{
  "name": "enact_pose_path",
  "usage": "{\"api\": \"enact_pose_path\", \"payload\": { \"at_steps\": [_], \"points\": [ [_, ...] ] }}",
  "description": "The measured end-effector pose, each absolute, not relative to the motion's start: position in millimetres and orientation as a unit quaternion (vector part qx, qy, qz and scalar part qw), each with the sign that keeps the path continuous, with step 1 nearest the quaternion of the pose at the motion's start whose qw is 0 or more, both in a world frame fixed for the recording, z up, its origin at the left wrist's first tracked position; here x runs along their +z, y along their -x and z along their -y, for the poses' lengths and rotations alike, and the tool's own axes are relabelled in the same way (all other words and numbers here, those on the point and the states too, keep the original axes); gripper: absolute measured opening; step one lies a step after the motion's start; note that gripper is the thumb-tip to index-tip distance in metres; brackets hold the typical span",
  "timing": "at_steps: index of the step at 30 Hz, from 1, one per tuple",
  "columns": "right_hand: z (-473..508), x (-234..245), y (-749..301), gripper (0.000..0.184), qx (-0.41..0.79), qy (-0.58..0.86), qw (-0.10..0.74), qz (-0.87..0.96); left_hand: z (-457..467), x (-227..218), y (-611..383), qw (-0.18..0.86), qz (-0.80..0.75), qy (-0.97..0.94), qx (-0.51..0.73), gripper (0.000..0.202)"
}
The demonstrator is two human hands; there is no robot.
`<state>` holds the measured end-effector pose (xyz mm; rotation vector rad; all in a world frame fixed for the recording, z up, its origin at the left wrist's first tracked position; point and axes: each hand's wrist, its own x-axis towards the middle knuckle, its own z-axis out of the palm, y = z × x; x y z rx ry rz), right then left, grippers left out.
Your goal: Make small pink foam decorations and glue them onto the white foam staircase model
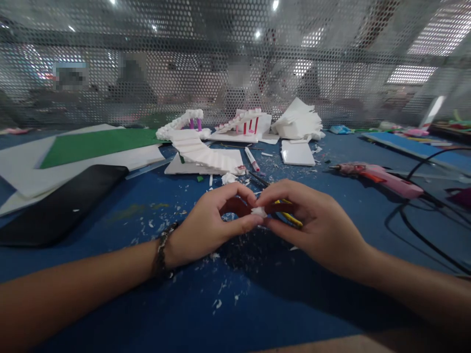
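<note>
Between the fingertips of both hands is a small white piece point(259, 212), perhaps foam or paper; its exact kind is hard to make out. My left hand point(209, 223), with a dark bracelet at the wrist, pinches it from the left. From the other side my right hand point(312, 223) grips it between thumb and fingers. Behind the right fingers lies a yellow-handled tool point(293, 219), partly hidden. Just beyond the hands sit a crumpled white scrap point(230, 178) and a white marker point(252, 159) with a red end. White crumbs are scattered on the blue table point(147, 279) below.
White stepped models point(206, 153) stand beyond the hands, one with red posts point(251, 126). At right lies a pink glue gun point(382, 179) with a looping black cable point(423, 240). A black flat object point(69, 203) and green sheet point(99, 147) lie left. A perforated metal screen point(206, 93) rises behind.
</note>
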<state>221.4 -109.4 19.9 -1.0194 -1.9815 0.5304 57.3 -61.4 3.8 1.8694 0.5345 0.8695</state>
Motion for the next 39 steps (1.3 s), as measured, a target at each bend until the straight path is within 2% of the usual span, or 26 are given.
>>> {"api": "enact_pose_path", "payload": {
  "at_steps": [9,12,17,24,29,31,36,39],
  "points": [
    [107,20,-220,0.019,0.164,0.429,0.398,0.794,55,3,-59,0.569,-0.21,-0.711,0.355,0.01],
    [107,19,-221,0.015,0.146,0.432,0.397,0.796,53,3,-59,0.578,-0.209,-0.707,0.351,0.009],
    [108,21,-221,0.014,0.095,0.415,0.38,0.821,52,2,-57,0.558,-0.211,-0.723,0.347,0.01],
    [106,21,-223,0.02,0.085,0.401,0.368,0.835,51,2,-56,0.491,-0.226,-0.765,0.35,0.01],
    [107,22,-223,0.014,0.086,0.405,0.365,0.834,53,1,-56,0.473,-0.235,-0.783,0.33,0.011],
    [106,22,-222,0.012,0.15,0.426,0.378,0.808,54,0,-56,0.479,-0.227,-0.781,0.33,0.014],
    [98,18,-222,0.011,0.48,0.441,0.457,0.604,56,0,-56,0.503,-0.21,-0.775,0.32,0.026],
    [96,17,-221,0.013,0.595,0.412,0.481,0.495,56,1,-56,0.515,-0.21,-0.765,0.324,0.027]
  ]
}}
